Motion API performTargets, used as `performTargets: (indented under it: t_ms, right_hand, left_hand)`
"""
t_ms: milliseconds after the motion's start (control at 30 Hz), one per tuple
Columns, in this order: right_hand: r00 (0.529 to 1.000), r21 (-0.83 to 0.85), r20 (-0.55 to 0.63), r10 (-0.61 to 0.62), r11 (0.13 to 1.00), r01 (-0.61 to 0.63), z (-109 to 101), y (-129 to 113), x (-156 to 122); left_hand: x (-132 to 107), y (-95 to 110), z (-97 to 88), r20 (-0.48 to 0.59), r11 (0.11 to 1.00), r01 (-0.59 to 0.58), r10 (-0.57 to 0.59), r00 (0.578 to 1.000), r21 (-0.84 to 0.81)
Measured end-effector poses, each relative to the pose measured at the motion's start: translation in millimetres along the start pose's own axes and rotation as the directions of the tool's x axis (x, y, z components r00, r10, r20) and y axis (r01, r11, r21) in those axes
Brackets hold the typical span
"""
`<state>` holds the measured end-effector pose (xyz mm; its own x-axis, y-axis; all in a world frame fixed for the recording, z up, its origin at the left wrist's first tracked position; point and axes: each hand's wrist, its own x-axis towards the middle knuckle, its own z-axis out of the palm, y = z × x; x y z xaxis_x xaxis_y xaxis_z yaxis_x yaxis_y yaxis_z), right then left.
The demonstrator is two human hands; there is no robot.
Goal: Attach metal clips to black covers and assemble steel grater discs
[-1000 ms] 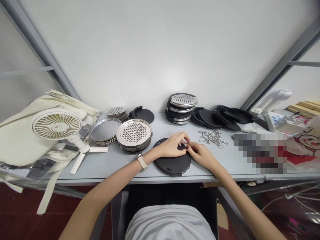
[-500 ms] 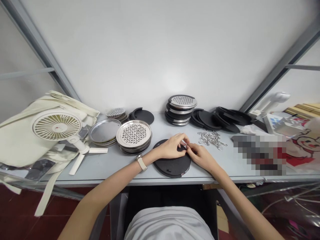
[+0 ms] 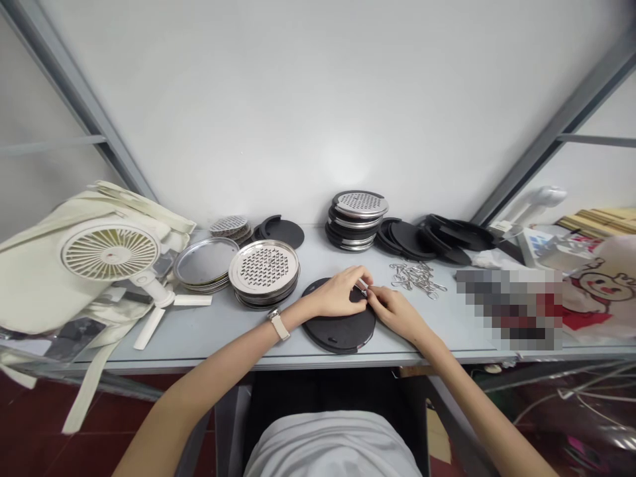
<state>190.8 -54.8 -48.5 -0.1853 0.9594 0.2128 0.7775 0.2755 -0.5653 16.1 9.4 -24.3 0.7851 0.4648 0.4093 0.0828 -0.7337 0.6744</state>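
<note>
A black round disc (image 3: 338, 331) lies flat near the front edge of the table. Over its upper right part rests my left hand (image 3: 340, 293), with fingers curled and the thumb low on the disc. A small silver wire clip (image 3: 363, 289) shows between its fingers at the disc's edge. My right hand (image 3: 396, 310) comes in from the right, its thumb and forefinger pinched on the clip's end. The fingertips of both hands meet there and partly hide the clip. Just beyond my right hand lies a loose pile of similar wire clips (image 3: 418, 278).
Metal grater discs (image 3: 263, 268) and plain metal discs (image 3: 206, 262) are stacked at left, beside a white fan (image 3: 112, 252) and cream bag (image 3: 30, 285). At the back stand assembled graters (image 3: 358, 204) and black discs (image 3: 410, 238). A printed bag (image 3: 606, 291) lies right.
The view has shifted slightly. My hands stay at the same spot on the disc, with small finger movements, and the silver clip between them shows more now.
</note>
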Motion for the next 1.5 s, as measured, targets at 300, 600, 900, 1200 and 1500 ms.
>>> performTargets:
  t_ms: [300, 600, 900, 1200, 1500]
  right_hand:
    - [1.0, -0.016, -0.002, -0.005, 1.0, 0.005, -0.4, 0.3, -0.2]
    - [1.0, 0.007, 0.009, -0.017, 1.0, 0.017, -1.5, -1.3, 0.1]
    - [1.0, 0.008, -0.015, 0.015, 1.0, -0.015, -0.9, 1.1, -0.7]
    - [1.0, 0.027, 0.008, 0.001, 1.0, -0.001, -0.7, -0.2, -0.5]
    - [1.0, -0.018, 0.009, -0.024, 1.0, 0.024, -3.2, -2.8, -0.4]
  left_hand:
    - [-0.2, -0.9, 0.7, -0.012, 1.0, 0.01, -0.01, 1.0, 0.002]
    - [0.3, 0.1, 0.5, -0.006, 0.999, 0.001, -0.001, 1.0, -0.041]
    - [-0.3, -0.4, 0.6, 0.008, 0.998, 0.042, -0.041, 0.999, -0.043]
    - [-0.7, 0.1, -0.2, -0.003, 0.999, 0.03, -0.03, 1.0, -0.012]
    - [-0.7, 0.9, 1.1, -0.007, 0.995, 0.051, -0.052, 0.999, -0.083]
